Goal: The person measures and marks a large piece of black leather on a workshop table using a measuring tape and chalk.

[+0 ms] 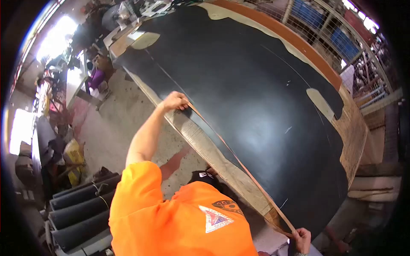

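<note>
At the bottom right of the frame the right hand (302, 240) is closed around the end of a thin tan strip (239, 164). The strip runs taut along the edge of the black sheet (256, 94) on the worktop (200, 143). Its far end (centre left) is pinched in a co-worker's hand (175, 101).

black sheet (256, 98): smooth, faint sheen, leather-like | trimmed strip (239, 160): thin, tan-backed | table (354, 132): rough bare wood | floor (115, 123): matt concrete | shirt (171, 222): orange cloth
</note>
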The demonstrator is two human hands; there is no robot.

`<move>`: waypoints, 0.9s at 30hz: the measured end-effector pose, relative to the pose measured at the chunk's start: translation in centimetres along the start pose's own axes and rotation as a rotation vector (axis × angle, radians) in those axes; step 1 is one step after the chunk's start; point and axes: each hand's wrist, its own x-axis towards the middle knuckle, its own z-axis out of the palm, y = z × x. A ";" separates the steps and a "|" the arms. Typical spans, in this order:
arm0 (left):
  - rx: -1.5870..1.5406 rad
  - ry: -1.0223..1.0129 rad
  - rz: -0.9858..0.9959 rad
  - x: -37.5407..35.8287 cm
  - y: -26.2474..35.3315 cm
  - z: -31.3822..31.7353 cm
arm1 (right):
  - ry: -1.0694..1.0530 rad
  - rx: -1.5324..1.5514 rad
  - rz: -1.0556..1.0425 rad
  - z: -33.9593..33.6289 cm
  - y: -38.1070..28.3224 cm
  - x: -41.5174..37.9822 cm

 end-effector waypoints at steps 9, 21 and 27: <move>-0.124 0.452 -0.080 -7.5 -2.4 -16.8 | -0.178 -0.073 -0.196 5.6 -11.8 13.2; 0.338 0.742 -0.038 19.9 -4.6 -33.4 | -0.130 0.017 -0.083 14.9 -26.5 20.2; 0.482 0.761 -0.215 31.0 -2.7 -36.5 | -0.025 -0.070 -0.125 18.7 -34.0 26.1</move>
